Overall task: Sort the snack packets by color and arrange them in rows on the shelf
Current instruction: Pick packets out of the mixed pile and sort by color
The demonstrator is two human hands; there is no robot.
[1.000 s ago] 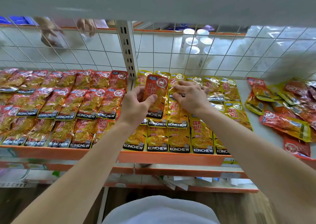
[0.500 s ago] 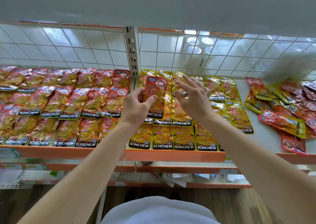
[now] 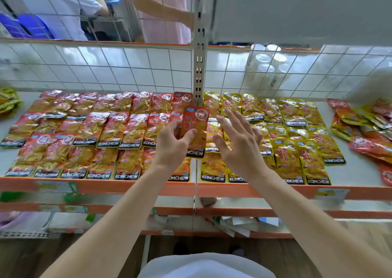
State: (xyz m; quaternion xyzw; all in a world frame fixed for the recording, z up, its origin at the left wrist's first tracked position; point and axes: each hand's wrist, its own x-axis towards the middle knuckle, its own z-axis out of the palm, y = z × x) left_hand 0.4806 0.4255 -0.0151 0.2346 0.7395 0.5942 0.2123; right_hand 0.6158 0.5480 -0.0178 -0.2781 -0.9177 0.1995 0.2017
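The left hand (image 3: pixel 172 143) grips an upright red packet (image 3: pixel 196 129); the right hand (image 3: pixel 239 144), fingers spread, hovers just beside it.

Bright even light, edge distortion, slight blur

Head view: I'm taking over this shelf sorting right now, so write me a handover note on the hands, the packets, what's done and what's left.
Left hand: grips a red foil snack packet, upright, at the divide between the two sections.
Right hand: open, fingers spread, holding nothing, over the yellow foil packet rows.
Done: red foil packet rows cover the left section of the orange-edged shelf; the yellow rows cover the middle.
Left: place the held red packet, probably with the reds, then sort the loose mixed red and yellow pile at the far right.
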